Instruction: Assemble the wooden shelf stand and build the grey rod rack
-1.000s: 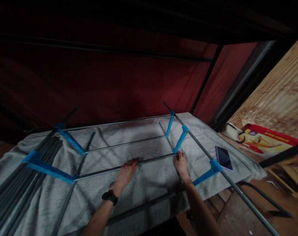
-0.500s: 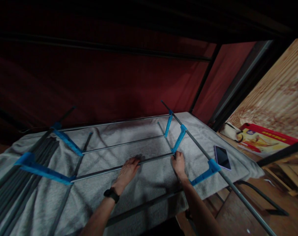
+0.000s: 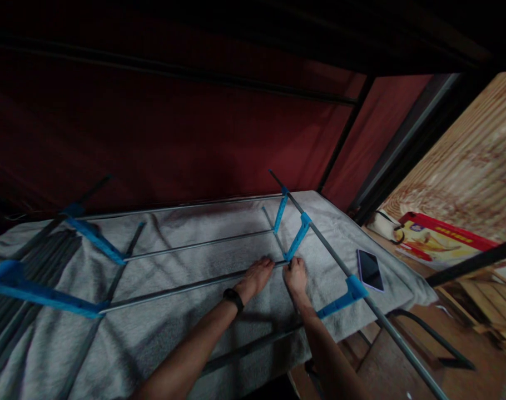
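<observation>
A frame of grey metal tubes and blue plastic brackets spans the bed. My left hand [image 3: 258, 276], with a dark band at its wrist, is closed around a crosswise metal tube [image 3: 173, 290] near that tube's right end. Just right of it, my right hand [image 3: 295, 276] is closed at the joint where the tube meets a blue bracket [image 3: 297, 237]; its fingertips are partly hidden. At the tube's far left end sits another blue bracket [image 3: 48, 291]. Further right, a third blue bracket [image 3: 345, 297] hangs on the long side tube [image 3: 332, 250].
Several loose dark tubes [image 3: 31, 283] lie at the left on the grey blanket [image 3: 219, 322]. A phone [image 3: 370, 270] rests at the right. Black bed posts [image 3: 347, 133] and a red curtain [image 3: 194, 139] enclose the back. A red and yellow box [image 3: 442, 239] stands beyond the bed.
My left hand has slid rightward along the tube, close to my right hand. My right hand stays at the bracket joint. The whole view has shifted slightly, with the frame appearing further left.
</observation>
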Motion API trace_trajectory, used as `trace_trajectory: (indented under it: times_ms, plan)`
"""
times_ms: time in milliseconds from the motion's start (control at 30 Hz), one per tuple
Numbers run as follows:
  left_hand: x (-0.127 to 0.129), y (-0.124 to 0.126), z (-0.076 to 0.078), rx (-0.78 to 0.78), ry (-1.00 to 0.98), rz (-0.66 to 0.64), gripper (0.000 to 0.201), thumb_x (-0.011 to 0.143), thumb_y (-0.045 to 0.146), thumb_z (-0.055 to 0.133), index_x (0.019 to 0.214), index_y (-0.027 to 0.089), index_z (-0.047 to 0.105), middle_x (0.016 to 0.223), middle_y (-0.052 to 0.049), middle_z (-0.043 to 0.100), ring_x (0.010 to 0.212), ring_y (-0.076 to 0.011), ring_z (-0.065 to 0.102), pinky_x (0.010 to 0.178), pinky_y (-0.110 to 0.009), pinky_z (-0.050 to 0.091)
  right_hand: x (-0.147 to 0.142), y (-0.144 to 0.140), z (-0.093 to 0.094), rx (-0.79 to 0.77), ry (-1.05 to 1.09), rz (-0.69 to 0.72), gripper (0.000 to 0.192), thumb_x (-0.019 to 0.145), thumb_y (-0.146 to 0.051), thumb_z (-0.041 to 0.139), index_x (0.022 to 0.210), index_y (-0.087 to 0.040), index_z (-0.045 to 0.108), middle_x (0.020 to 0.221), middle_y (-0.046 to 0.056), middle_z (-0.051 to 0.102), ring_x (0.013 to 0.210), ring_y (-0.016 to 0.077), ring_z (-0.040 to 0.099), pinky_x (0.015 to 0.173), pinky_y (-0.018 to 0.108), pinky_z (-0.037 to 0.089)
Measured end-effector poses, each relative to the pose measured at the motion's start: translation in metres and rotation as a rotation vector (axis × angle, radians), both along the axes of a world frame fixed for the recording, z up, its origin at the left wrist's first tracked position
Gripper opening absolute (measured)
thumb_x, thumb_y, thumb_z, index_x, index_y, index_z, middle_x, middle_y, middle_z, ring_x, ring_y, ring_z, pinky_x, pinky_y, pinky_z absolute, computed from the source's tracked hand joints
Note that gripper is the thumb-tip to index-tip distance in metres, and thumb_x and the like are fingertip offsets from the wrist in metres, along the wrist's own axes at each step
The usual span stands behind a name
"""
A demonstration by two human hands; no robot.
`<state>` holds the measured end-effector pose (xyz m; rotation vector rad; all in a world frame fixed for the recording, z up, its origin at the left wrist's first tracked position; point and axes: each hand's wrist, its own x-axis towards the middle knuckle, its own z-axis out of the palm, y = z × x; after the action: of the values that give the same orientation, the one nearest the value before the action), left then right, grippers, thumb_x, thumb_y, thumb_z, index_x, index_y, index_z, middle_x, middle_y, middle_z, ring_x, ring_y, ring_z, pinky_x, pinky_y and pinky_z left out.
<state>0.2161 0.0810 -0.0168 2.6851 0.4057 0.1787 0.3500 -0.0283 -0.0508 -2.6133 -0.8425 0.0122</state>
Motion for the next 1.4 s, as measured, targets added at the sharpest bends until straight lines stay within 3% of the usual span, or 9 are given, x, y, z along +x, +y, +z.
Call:
trace_trajectory:
  times_ms: [167, 333, 633, 1100, 1400]
  plan:
    - [0.04, -0.004, -0.004, -0.061, 0.014, -0.066, 0.037, 0.094, 0.01, 0.04, 0.125, 0.019, 0.058, 0.126, -0.009, 0.066, 0.119, -0.0195, 0.06, 0.108, -0.037, 0.045, 0.002, 0.002, 0.001, 0.019, 0.014, -0.005, 0.031, 0.091, -0.022, 0.05, 0.121, -0.018, 0.057, 0.122, 0.012, 0.059, 0.107, 0.0218, 0.061, 0.084, 0.028, 0.046]
    - [0.061, -0.004, -0.009, -0.09, 0.031, -0.013, 0.03, 0.096, 0.015, 0.042, 0.12, 0.017, 0.059, 0.127, -0.01, 0.065, 0.118, -0.0203, 0.061, 0.105, -0.034, 0.047, 0.004, 0.004, 0.002, -0.004, 0.055, -0.009, 0.028, 0.093, -0.019, 0.047, 0.119, -0.019, 0.059, 0.115, 0.009, 0.06, 0.101, 0.02, 0.063, 0.078, 0.027, 0.045]
    - [0.06, -0.003, -0.009, -0.076, 0.112, -0.008, 0.032, 0.101, 0.028, 0.037, 0.12, 0.016, 0.06, 0.119, -0.014, 0.07, 0.11, -0.0262, 0.066, 0.096, -0.038, 0.05, 0.006, 0.005, 0.003, -0.024, 0.097, 0.01, 0.033, 0.095, -0.018, 0.046, 0.126, -0.018, 0.056, 0.123, 0.011, 0.059, 0.103, 0.0207, 0.063, 0.077, 0.028, 0.046]
    - [0.063, 0.002, -0.006, -0.159, 0.161, -0.009, 0.032, 0.099, 0.023, 0.038, 0.118, 0.021, 0.064, 0.125, -0.008, 0.07, 0.113, -0.0224, 0.064, 0.1, -0.033, 0.046, 0.01, 0.006, 0.002, 0.002, 0.133, -0.019, 0.031, 0.094, -0.018, 0.046, 0.123, -0.019, 0.058, 0.125, 0.008, 0.061, 0.102, 0.0176, 0.064, 0.075, 0.025, 0.042]
    - [0.069, 0.013, -0.01, -0.17, 0.12, 0.009, 0.036, 0.099, 0.025, 0.04, 0.128, 0.028, 0.061, 0.13, -0.004, 0.068, 0.119, -0.0213, 0.062, 0.104, -0.034, 0.045, 0.011, 0.007, -0.003, 0.054, 0.109, -0.022, 0.029, 0.096, -0.024, 0.048, 0.121, -0.019, 0.06, 0.121, 0.009, 0.063, 0.1, 0.0181, 0.065, 0.076, 0.026, 0.043]
